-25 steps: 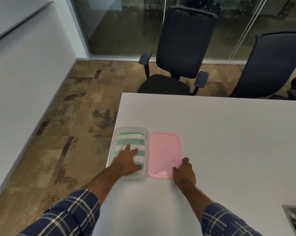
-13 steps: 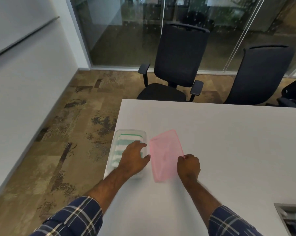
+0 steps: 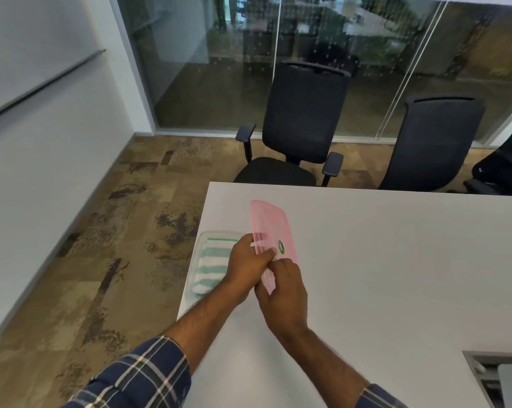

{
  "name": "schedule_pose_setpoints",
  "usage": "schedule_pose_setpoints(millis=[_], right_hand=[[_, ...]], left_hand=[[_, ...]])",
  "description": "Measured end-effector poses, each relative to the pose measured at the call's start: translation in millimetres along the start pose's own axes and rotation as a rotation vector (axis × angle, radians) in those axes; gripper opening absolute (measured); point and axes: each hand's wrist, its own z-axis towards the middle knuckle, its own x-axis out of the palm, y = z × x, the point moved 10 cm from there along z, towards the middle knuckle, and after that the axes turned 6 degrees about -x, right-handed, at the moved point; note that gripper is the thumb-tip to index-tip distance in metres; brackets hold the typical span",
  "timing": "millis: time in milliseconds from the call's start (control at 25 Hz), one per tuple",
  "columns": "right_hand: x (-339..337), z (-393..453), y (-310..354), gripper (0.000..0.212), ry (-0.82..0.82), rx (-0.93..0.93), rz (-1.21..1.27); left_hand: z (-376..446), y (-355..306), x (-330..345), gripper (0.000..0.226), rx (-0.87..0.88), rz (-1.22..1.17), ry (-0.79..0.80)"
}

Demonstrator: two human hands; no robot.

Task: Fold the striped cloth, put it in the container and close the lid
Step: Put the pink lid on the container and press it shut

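Both hands, left hand and right hand, grip the translucent pink plastic lid tilted above the clear container holding the folded green-and-white striped cloth at the white table's left edge.

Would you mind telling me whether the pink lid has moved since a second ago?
Yes. The pink lid has left the table, where it lay flat beside the container, and is now raised and tilted.

We've got a translucent pink plastic lid, soft terry striped cloth in the clear plastic container, matte white table.
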Motion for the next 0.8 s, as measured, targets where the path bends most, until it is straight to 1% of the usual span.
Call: schedule_pose_setpoints(millis=[80,120,160,240,280,320,360,400,440,520,600,680,760,800], right_hand=[[8.8,1.3,9.5,0.040,0.070,-0.087,0.028],[8.5,2.0,10.8,0.040,0.072,-0.115,0.042],[5.1,4.2,6.5,0.041,0.038,-0.109,0.048],[-2.9,11.6,-15.5,0.044,-0.065,0.003,0.014],[-0.6,14.4,-28.5,0.049,-0.066,0.091,0.008],[6.9,15.7,-39.9,0.054,-0.025,0.179,0.056],[20.7,16.4,-46.3,0.059,0.036,0.250,0.163],[36.2,15.8,-47.0,0.063,0.103,0.295,0.264],[49.1,14.6,-44.2,0.065,0.154,0.308,0.321],[67.4,11.0,-37.2,0.064,0.197,0.303,0.330],[82.2,7.2,-33.7,0.063,0.214,0.323,0.332],[95.0,5.6,-35.5,0.069,0.248,0.344,0.290],[101.6,5.8,-39.3,0.076,0.285,0.348,0.195],[103.2,7.1,-39.7,0.075,0.287,0.337,0.163]], left_hand=[[-0.2,3.9,-18.0,0.040,-0.031,-0.041,-0.035],[1.3,6.5,-28.5,0.042,-0.048,-0.059,-0.051],[3.8,9.1,-39.1,0.043,-0.058,-0.085,-0.054],[10.3,16.3,-61.8,0.040,-0.058,-0.135,-0.046],[13.4,21.0,-73.8,0.038,-0.060,-0.121,-0.056],[15.8,27.1,-84.6,0.033,-0.067,-0.091,-0.076],[19.6,34.6,-94.3,0.025,-0.075,-0.061,-0.097],[23.1,42.5,-101.1,0.018,-0.082,-0.050,-0.116],[26.3,50.2,-105.5,0.016,-0.089,-0.033,-0.137],[30.7,63.5,-113.0,0.017,-0.087,0.062,-0.187],[37.1,69.5,-123.7,0.027,-0.039,0.280,-0.266],[42.6,71.0,-133.3,0.034,0.010,0.495,-0.331],[47.9,77.1,-136.3,0.038,0.006,0.546,-0.317],[51.0,81.9,-135.6,0.040,-0.007,0.535,-0.290]])
